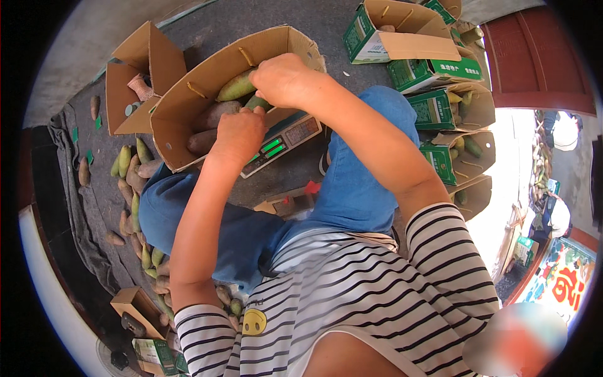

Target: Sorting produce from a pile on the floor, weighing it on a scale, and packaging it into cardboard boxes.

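An open cardboard box [182,119] with rope handles rests over a digital scale [281,146] with lit green readouts. It holds a light green radish [233,88], a darker green radish [254,102] and brownish radishes [217,115]. My right hand [286,80] reaches over the box, its fingers closed at the right end of the light green radish. Lower down, by the near wall, my left hand [240,133] has curled fingers against the near end of the darker green radish. My knuckles partly hide both fingertips.
Loose radishes [135,182] lie in a pile at left. Another open carton [151,56] stands beside the box, with tape inside. Green-and-white cartons [433,110], several with radishes, line the right side. A small cardboard piece [267,207] lies between my legs.
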`<state>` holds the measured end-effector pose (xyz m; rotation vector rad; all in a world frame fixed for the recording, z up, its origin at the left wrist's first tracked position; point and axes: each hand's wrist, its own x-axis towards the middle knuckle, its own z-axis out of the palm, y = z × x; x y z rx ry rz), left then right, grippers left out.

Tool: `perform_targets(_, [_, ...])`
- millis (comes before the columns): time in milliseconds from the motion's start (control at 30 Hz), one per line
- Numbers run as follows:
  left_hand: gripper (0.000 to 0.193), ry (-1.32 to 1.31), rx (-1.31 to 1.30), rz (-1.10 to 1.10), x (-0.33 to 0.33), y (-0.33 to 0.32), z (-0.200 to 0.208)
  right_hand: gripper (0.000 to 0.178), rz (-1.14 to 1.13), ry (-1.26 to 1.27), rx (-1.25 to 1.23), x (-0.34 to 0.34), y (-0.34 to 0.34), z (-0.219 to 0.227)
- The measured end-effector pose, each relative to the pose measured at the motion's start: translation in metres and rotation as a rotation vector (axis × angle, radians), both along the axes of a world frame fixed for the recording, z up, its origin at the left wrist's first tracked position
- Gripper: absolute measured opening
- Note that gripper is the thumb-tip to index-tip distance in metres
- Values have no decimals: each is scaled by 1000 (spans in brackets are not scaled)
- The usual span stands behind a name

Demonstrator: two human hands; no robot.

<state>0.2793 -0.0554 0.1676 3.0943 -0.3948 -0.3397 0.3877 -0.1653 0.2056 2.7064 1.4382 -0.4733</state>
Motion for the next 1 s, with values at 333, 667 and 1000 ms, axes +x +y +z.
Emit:
perform_targets(333, [19, 49, -10, 16, 2, 6, -9, 24, -32, 8, 63, 4, -6, 7])
perform_targets(667, [12, 0, 40, -18, 1, 3, -8, 24, -4, 22, 30, 0, 0, -1])
perform_targets(1000, [14, -1, 34, -26, 4, 6, -8, 23, 9, 15, 116, 1, 2, 3])
